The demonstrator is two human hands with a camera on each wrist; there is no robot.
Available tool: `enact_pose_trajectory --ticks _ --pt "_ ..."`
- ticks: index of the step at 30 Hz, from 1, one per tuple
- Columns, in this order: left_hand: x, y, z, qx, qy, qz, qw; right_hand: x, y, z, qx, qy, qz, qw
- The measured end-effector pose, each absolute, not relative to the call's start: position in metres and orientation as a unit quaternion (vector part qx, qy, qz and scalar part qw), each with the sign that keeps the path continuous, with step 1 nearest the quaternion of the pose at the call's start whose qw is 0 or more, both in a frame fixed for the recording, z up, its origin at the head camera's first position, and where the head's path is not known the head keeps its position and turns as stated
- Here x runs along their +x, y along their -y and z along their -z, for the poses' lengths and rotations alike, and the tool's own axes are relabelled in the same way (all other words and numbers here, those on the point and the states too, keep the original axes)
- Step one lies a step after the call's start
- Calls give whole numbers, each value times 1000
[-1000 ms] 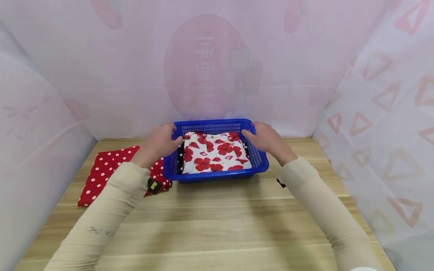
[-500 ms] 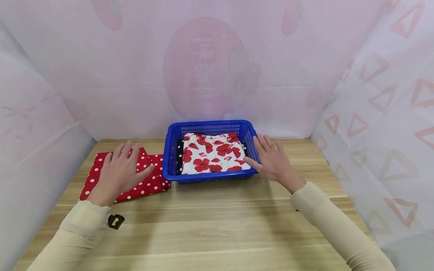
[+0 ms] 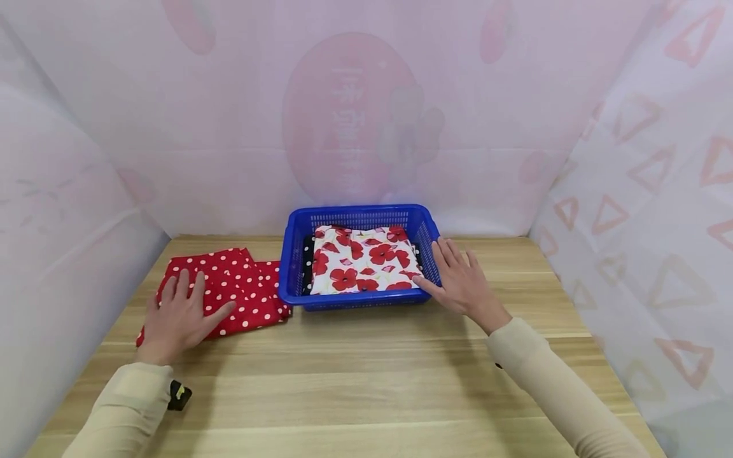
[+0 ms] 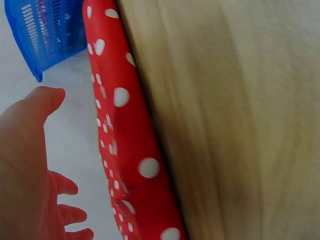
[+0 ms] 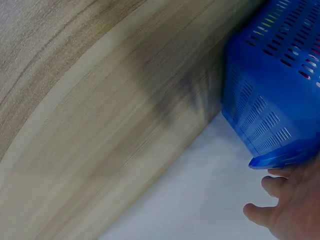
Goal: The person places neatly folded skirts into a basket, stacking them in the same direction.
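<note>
A blue plastic basket [image 3: 355,299] stands at the back middle of the table. In it lies a folded white cloth with red flowers [image 3: 366,261], over a black cloth with white dots [image 3: 308,264]. Left of the basket, a folded red polka-dot cloth [image 3: 246,299] lies flat on the table. My left hand [image 3: 177,321], fingers spread, hovers over this cloth's left part; the left wrist view shows a gap between them. By the basket's right front corner is my right hand [image 3: 460,280], fingers extended. Whether it touches the rim, I cannot tell.
The wooden table [image 3: 343,381] runs back to a pale pink printed curtain [image 3: 240,159]. White printed sheets close off the left side and the right side [image 3: 641,210]. A dark strap [image 3: 179,394] shows at the left cuff.
Both hands have let go of the basket's rim. My left hand has moved left and nearer, over the red polka-dot cloth. My right hand has shifted slightly right and nearer.
</note>
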State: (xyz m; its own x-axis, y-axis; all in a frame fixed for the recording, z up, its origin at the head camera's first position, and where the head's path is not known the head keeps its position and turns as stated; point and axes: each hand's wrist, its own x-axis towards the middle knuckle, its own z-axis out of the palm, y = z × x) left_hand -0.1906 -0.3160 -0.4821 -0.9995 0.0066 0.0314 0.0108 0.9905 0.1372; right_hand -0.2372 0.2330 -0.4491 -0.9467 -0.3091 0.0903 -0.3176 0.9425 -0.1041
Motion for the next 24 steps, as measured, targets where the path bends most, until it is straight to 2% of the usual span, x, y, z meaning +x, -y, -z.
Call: enact_pose_trajectory --ticks 13,24 --pt "-206 322 509 12 996 84 17 -239 -235 454 152 986 -54 42" --pt "-208 321 518 30 994 94 -36 -237 -232 456 150 985 -75 39"
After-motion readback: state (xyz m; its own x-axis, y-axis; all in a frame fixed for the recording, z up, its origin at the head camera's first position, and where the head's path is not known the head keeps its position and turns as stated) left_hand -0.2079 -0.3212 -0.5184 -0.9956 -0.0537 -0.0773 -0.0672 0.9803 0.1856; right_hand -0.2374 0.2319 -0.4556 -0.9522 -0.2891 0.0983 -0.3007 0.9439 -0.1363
